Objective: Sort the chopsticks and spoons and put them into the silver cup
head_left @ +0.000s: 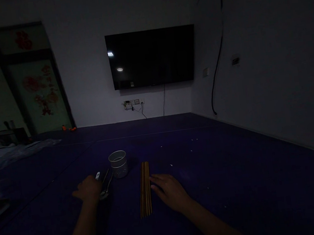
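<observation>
A bundle of brown chopsticks (145, 189) lies side by side on the dark blue surface, running away from me. My right hand (170, 191) rests at their right edge, fingers stretched out and apart from the thumb, fingertips at or very near the sticks. To the left, my left hand (88, 189) is low over the surface beside some metal spoons (104, 194). A pale handle end (97, 175) shows just past that hand; its fingers are mostly hidden in the dark, so a grip cannot be made out. A perforated metal utensil holder (118, 164) stands upright beyond the spoons.
Small white scraps (171, 165) dot the surface on the right. Clear plastic sheeting (15, 154) and a dark box (12, 136) with handles sticking up are at far left. Small orange items (72, 129) lie near the back edge. A television (152, 57) hangs on the wall.
</observation>
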A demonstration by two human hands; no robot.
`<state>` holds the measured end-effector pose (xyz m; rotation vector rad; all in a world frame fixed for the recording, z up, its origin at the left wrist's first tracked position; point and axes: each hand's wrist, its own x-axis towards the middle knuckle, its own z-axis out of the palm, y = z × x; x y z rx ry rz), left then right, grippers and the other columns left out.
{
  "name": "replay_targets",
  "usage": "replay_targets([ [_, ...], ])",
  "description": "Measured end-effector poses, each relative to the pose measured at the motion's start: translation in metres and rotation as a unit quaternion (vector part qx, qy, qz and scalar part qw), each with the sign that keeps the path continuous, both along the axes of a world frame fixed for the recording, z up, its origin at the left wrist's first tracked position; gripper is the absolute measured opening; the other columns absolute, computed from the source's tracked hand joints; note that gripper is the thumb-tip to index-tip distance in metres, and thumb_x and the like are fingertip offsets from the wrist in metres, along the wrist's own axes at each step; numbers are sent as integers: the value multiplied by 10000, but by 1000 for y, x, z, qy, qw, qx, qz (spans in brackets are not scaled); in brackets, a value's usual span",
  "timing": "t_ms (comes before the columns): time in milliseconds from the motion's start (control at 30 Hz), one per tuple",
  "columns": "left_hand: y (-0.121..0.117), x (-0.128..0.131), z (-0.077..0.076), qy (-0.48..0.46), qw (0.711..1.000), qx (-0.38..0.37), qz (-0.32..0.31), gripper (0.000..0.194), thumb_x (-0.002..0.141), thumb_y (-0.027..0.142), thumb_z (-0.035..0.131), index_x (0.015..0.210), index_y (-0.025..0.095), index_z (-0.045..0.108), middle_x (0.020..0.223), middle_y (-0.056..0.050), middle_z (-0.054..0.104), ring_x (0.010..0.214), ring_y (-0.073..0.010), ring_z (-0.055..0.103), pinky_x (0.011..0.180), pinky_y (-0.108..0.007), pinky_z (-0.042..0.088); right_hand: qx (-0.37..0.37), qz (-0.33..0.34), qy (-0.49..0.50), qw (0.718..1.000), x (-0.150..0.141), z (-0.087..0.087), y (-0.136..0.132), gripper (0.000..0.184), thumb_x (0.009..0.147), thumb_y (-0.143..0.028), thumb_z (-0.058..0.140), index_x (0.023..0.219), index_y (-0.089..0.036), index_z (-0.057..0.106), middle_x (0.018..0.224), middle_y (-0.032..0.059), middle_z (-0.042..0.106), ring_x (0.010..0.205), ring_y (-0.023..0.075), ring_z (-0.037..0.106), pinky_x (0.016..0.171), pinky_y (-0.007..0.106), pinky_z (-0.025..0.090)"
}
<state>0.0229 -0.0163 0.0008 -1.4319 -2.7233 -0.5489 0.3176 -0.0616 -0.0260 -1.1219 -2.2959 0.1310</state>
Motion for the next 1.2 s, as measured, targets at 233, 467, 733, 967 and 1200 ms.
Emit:
replay_targets([
  [233, -7, 13, 11, 88, 972, 217, 10, 312, 845, 267, 402, 916, 159, 687, 945, -148, 692, 1004, -321, 558, 835, -487, 350, 9, -3, 6, 1000, -2, -1, 1, 359, 940, -320, 386, 1224, -223, 583, 1243, 72, 609, 1113, 212, 572, 954, 356, 428],
  [467, -12, 72, 1, 268, 752, 547, -252, 215, 855, 235, 545, 1036, 238, 662, 835, -45, 711, 873, -188, 606, 847, -358, 376, 18, 4, 26, 1000, -3, -4, 2, 350, 930, -292, 400, 1219, -202, 576, 1221, 75, 621, 1091, 197, 580, 931, 328, 434],
  [733, -24, 146, -22, 229, 657, 553, -459, 309, 859, 156, 533, 1167, 159, 563, 870, -61, 712, 843, -161, 652, 786, -292, 511, -3, -57, -18, 998, -4, -7, 5, 214, 847, -176, 478, 999, -177, 629, 990, 71, 684, 931, 190, 622, 846, 289, 432],
  [967, -31, 155, -23, 43, 732, 509, -452, 221, 894, 296, 501, 1046, 176, 608, 806, -49, 683, 760, -143, 647, 700, -255, 539, 11, -113, -11, 993, -6, -7, 2, 206, 864, -195, 451, 922, -200, 648, 917, 48, 695, 800, 153, 636, 719, 237, 421],
  [1200, -25, 152, -31, -8, 746, 475, -467, 239, 893, 372, 488, 924, 177, 623, 760, -38, 661, 705, -132, 624, 661, -244, 512, 13, -176, -4, 984, -7, -7, 2, 270, 914, -218, 401, 829, -186, 655, 828, 45, 706, 726, 149, 642, 619, 232, 363],
])
